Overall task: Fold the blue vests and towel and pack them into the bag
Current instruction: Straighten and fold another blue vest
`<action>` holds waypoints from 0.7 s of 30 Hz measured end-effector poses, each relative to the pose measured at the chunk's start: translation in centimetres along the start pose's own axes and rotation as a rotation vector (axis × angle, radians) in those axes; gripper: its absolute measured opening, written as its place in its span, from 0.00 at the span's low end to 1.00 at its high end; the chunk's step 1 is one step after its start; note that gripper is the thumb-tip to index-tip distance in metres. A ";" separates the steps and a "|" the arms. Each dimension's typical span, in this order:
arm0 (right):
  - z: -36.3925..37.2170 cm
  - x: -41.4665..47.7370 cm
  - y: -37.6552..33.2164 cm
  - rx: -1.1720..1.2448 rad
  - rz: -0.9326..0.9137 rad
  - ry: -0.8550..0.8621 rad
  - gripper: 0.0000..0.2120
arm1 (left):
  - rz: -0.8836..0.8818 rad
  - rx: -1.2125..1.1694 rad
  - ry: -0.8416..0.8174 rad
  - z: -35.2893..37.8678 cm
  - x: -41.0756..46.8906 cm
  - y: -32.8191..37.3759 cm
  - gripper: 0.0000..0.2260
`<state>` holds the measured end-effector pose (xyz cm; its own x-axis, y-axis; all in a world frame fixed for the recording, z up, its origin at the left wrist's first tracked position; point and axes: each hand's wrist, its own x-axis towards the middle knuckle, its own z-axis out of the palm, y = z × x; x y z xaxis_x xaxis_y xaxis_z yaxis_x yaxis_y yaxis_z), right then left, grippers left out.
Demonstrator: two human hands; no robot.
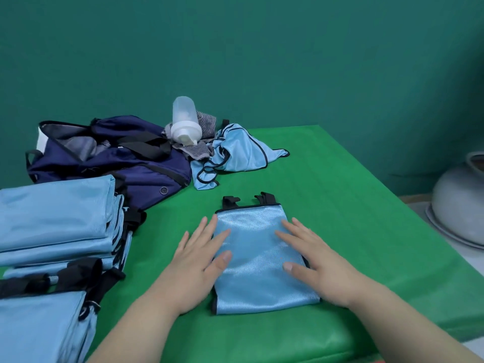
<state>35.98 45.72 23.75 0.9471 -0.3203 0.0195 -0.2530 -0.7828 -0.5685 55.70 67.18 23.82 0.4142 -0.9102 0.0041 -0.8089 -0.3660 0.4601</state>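
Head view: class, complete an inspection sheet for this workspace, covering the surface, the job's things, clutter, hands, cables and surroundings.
Surface: green table, smooth green covering.
Job's things: folded vest in the middle; stacks of folded vests at left; one unfolded vest crumpled at the back; grey striped towel bunched between it and the navy bag, which lies open.
Clutter: white bottle lying on the towel.
Hands: left hand and right hand flat on the folded vest, fingers straight.
Cables: nothing seen.
Surroundings: teal wall; grey pot off the table at right.
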 end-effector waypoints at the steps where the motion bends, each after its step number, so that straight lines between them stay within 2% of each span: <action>1: 0.2 -0.9 -0.2 0.019 -0.005 0.021 0.33 | 0.032 -0.042 0.017 0.0 -1.2 0.6 0.32; 3: 0.8 -2.7 -1.1 -0.012 -0.057 0.027 0.33 | 0.118 -0.012 -0.001 0.7 -3.5 2.0 0.34; 6: 1.9 -4.3 -2.7 -0.286 -0.124 -0.059 0.36 | 0.217 0.308 -0.076 2.5 -5.3 3.0 0.34; 8: 2.3 -4.8 -2.9 -0.406 -0.098 -0.097 0.37 | 0.130 0.432 -0.083 2.7 -5.7 3.5 0.34; 9: 2.3 -4.9 -2.9 -0.410 -0.070 -0.092 0.38 | 0.063 0.414 -0.077 2.5 -6.0 3.7 0.35; 11: 2.2 -5.2 -2.7 -0.386 -0.035 -0.072 0.39 | 0.013 0.333 0.018 2.5 -6.4 3.1 0.40; 13: 2.1 -5.7 -2.4 -0.294 -0.042 -0.017 0.38 | -0.025 0.276 0.025 2.2 -7.3 3.2 0.41; 16: 2.0 -6.3 -1.6 -0.069 -0.065 0.102 0.31 | 0.009 0.269 0.049 2.0 -8.5 4.1 0.37; 21: 2.3 -6.3 -0.9 -0.023 -0.108 0.187 0.16 | 0.116 0.243 0.176 2.9 -8.8 4.4 0.28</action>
<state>30.71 49.68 22.22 0.9164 -0.3259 0.2324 -0.1590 -0.8292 -0.5359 47.29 73.04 23.19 0.3624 -0.9087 0.2074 -0.9221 -0.3171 0.2220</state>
